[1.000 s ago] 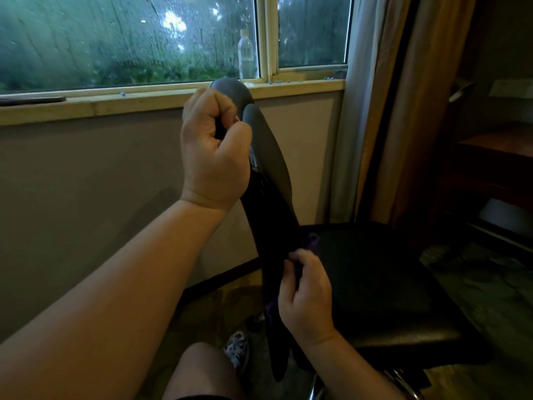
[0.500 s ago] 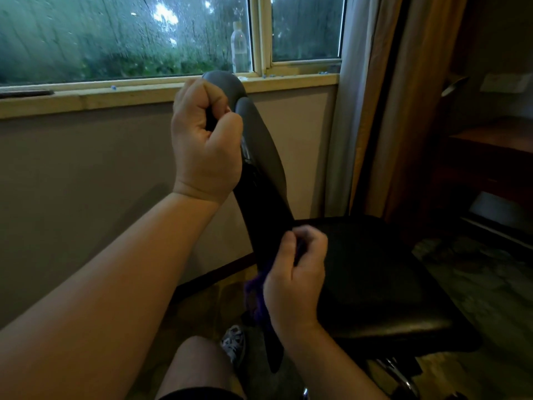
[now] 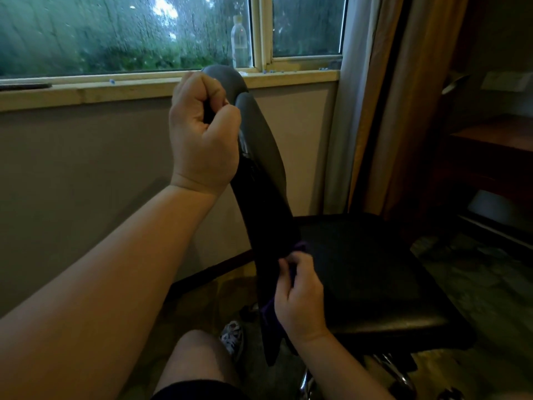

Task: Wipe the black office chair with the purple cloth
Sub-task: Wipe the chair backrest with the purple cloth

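Our left grip (image 3: 202, 134) curls tight round the stiff backrest top of the black office chair (image 3: 264, 157); our right grip (image 3: 300, 301) bunches the soft, limp purple cloth (image 3: 271, 311) against its lower edge.

The right hand (image 3: 300, 301) hides most of the purple cloth (image 3: 268, 316); the bottom edge crops the black office chair (image 3: 363, 269).
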A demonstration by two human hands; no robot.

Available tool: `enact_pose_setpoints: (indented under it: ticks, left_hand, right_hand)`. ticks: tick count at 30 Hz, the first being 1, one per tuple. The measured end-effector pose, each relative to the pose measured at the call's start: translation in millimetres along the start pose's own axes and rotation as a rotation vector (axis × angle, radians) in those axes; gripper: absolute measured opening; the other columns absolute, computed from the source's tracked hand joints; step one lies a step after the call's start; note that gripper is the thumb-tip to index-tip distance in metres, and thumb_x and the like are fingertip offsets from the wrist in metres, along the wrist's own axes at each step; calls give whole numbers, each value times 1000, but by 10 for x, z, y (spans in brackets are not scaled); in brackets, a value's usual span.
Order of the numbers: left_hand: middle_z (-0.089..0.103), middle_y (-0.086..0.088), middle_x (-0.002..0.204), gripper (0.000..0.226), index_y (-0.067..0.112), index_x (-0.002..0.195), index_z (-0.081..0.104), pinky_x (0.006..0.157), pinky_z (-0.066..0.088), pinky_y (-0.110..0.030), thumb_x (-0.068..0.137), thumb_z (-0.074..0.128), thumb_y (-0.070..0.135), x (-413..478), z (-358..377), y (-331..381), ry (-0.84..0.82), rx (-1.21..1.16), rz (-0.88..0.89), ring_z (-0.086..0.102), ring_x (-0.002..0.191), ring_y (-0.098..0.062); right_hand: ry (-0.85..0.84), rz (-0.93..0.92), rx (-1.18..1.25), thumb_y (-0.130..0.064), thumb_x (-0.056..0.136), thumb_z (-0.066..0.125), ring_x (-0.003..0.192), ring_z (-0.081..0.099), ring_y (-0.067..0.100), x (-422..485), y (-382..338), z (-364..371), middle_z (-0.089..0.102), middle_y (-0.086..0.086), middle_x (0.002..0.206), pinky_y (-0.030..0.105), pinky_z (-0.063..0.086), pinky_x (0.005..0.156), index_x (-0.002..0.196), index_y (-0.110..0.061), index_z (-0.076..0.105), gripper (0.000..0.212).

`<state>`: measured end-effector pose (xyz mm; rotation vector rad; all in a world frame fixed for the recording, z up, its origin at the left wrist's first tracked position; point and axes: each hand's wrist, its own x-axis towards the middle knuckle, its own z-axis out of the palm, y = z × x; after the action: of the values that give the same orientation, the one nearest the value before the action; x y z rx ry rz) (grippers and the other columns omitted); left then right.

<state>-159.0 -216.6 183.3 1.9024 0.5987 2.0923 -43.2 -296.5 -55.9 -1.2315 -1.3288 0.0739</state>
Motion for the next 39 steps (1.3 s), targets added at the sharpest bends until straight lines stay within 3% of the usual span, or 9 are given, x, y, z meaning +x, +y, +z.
enact_pose_setpoints:
  ticks: [3, 9, 14, 19, 23, 27, 32, 36, 39]
  left_hand:
    - [41, -11, 70, 32, 26, 65, 37, 67, 33, -48, 67, 46, -4, -5, -7, -13, 3, 15, 5, 39, 73, -32]
    - [41, -16, 72, 31, 26, 65, 37, 66, 32, -45, 67, 45, -4, -8, -20, 15, 0, 7, -16, 37, 72, -31]
    - [42, -17, 73, 30, 25, 64, 37, 65, 32, -47, 66, 46, -4, -11, -10, 9, 6, -5, -51, 39, 73, -32]
    - [42, -19, 76, 28, 23, 66, 38, 65, 32, -45, 68, 45, -5, -10, -10, 14, -12, -13, -52, 37, 72, -31]
    - [42, -21, 77, 27, 22, 66, 37, 64, 31, -46, 68, 45, -5, -8, -19, -6, -16, -17, -62, 37, 72, -31]
    - [43, -19, 76, 31, 24, 66, 38, 65, 31, -44, 68, 45, -6, 5, -31, -31, -18, -18, -53, 37, 73, -31]
    - [43, -18, 75, 32, 24, 66, 38, 65, 31, -42, 67, 45, -7, 8, -18, -43, -1, -23, -44, 38, 72, -30]
    - [42, -18, 74, 34, 25, 66, 39, 67, 31, -42, 67, 45, -8, 0, 3, -50, 18, -23, -28, 37, 73, -30]
    - [43, -18, 73, 34, 25, 66, 39, 67, 32, -43, 67, 45, -8, -12, -8, -48, 19, -10, -22, 39, 73, -31]
  right_hand:
    - [-67, 201, -58, -13, 98, 62, 75, 63, 5, -317, 199, 10, 61, -11, 85, 26, 54, 65, 97, -31, 50, 21]
    - [85, 436, 100, -27, 102, 53, 69, 65, 8, -302, -36, 93, 64, -2, 77, 21, 51, 57, 95, -35, 52, 11]
    - [169, 253, 257, -31, 103, 52, 71, 63, 10, 276, -587, 45, 62, -12, 89, 19, 50, 59, 99, -36, 53, 7]
    - [270, 16, 387, -32, 103, 55, 70, 57, 8, 989, -1092, 62, 54, -11, 83, 14, 43, 60, 101, -26, 51, 8]
    - [267, -86, 389, -41, 100, 59, 70, 54, 8, 1137, -1119, 102, 50, -10, 83, 15, 42, 60, 100, -28, 46, 18]
    - [209, -156, 232, -34, 100, 60, 67, 49, 8, 1034, -770, 79, 48, -7, 77, 12, 37, 62, 84, -23, 48, 22]
    - [154, 358, 149, -44, 103, 46, 69, 60, 16, 607, -107, -64, 58, -1, 77, 36, 50, 63, 81, -29, 53, 28]
    - [218, 765, 150, -39, 107, 43, 71, 61, 21, 363, 80, -102, 59, 6, 78, 31, 44, 61, 85, -15, 57, 35]
    - [260, 1202, 331, -37, 108, 43, 93, 65, 27, 320, 62, -97, 64, 11, 100, 41, 54, 83, 93, -15, 57, 30]
